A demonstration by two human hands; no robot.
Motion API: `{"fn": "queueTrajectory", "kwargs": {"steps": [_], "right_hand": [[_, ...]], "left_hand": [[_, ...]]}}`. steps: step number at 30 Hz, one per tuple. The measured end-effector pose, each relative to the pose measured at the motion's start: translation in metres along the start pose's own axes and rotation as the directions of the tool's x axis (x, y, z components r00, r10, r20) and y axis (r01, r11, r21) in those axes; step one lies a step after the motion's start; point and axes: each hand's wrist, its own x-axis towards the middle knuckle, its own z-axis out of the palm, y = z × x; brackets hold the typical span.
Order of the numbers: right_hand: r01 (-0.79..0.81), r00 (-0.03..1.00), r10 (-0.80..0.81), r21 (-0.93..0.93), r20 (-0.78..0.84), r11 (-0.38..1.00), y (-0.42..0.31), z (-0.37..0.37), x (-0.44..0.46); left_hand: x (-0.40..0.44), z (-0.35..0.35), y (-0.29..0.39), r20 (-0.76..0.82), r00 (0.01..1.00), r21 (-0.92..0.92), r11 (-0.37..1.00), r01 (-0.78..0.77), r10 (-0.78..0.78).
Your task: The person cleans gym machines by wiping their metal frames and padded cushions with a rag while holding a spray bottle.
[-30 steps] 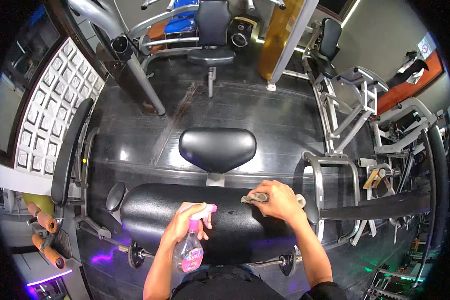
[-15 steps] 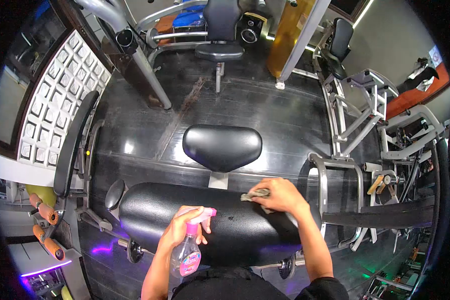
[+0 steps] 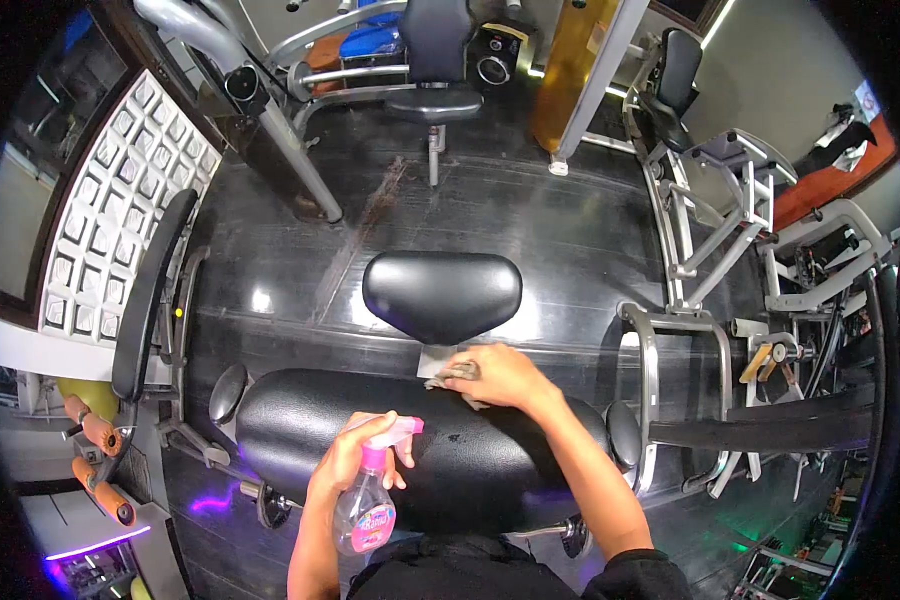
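My left hand (image 3: 344,455) is wrapped round the neck of a clear spray bottle (image 3: 367,515) with a pink trigger head and a pink label. The bottle is held over the near side of a long black padded bench (image 3: 300,425). My right hand (image 3: 505,378) grips a crumpled greyish cloth (image 3: 458,379) at the bench's far edge. Small dark wet-looking spots show on the padding between the hands. Just beyond the bench is a smaller black pad (image 3: 443,290) on a light metal post.
Round side pads (image 3: 228,393) flank the bench, and a metal bar with black collars (image 3: 273,505) runs below its near edge. Metal-framed machines (image 3: 670,340) stand to the right. At the left is a tall black backrest (image 3: 153,300). A seat machine (image 3: 435,100) stands ahead.
My right hand has moved left with the cloth along the far edge of the bench. My left hand and the bottle have shifted only slightly left.
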Motion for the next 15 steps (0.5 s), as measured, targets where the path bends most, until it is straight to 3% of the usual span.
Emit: {"fn": "queueTrajectory", "kwargs": {"steps": [1,8,11,13,15], "right_hand": [[-0.110,0.992,0.110,-0.009,0.058,0.994,0.004,-0.009,-0.007],[-0.339,0.925,0.363,-0.186,0.114,0.922,0.031,-0.058,-0.053],[-0.322,0.929,0.349,-0.193,0.125,0.927,0.032,-0.058,-0.051],[-0.230,0.965,0.257,-0.306,0.051,0.924,0.020,-0.044,-0.040],[-0.135,0.991,0.135,-0.232,-0.014,0.963,0.006,-0.023,-0.029]], "left_hand": [[0.000,-0.001,-0.001,-0.003,1.000,0.002,1.000,0.001,-0.001],[0.003,-0.001,-0.001,0.005,1.000,-0.034,0.999,0.010,-0.010],[0.003,0.000,0.001,0.000,1.000,-0.021,1.000,0.012,-0.012],[0.003,-0.001,0.002,-0.011,1.000,-0.005,1.000,0.011,-0.011],[0.005,-0.002,0.000,-0.011,1.000,-0.038,0.999,0.017,-0.018]]}}
